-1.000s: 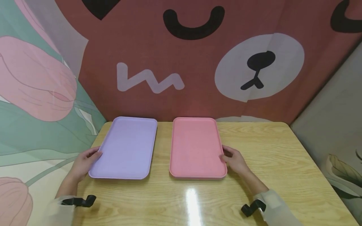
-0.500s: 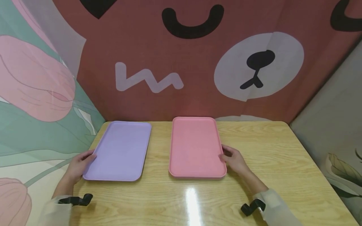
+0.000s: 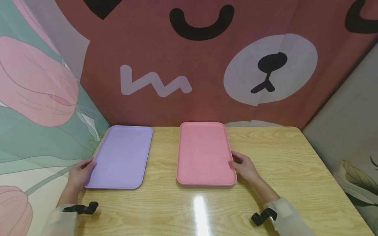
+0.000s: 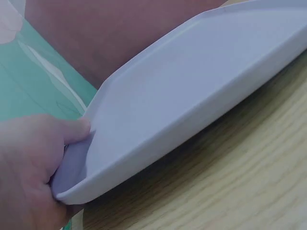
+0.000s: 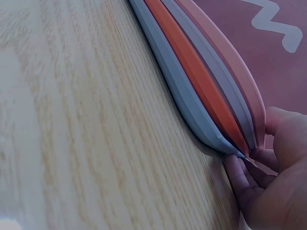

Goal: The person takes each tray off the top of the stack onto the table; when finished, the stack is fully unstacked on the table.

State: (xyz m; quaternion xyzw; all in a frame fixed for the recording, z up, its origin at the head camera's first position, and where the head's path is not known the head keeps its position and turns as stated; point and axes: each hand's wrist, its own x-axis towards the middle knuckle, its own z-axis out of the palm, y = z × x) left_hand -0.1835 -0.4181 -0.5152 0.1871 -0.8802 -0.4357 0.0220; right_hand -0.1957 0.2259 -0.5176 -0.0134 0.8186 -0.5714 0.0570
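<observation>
A purple tray (image 3: 119,157) is at the left side of the table, and my left hand (image 3: 79,175) grips its left edge. In the left wrist view the thumb (image 4: 76,130) lies over the rim of the purple tray (image 4: 182,81), with the other fingers mostly hidden beneath. A dark shadow runs under the tray's edge. To the right is a stack topped by a pink tray (image 3: 205,154). My right hand (image 3: 243,167) holds that stack's right edge. In the right wrist view, a greyish-purple tray, an orange tray (image 5: 192,62) and a light blue tray (image 5: 180,93) lie under the pink one.
The trays are on a wood-grain table (image 3: 274,157), whose back edge meets a wall covering (image 3: 203,108) with a bear print. A floral covering (image 3: 38,131) borders the left side. A grey wall (image 3: 348,114) stands at the right. Black wrist mounts (image 3: 264,216) sit on both sleeves.
The purple tray has moved left with my left hand, widening the gap to the pink-topped stack. My right hand and the stack have stayed in place.
</observation>
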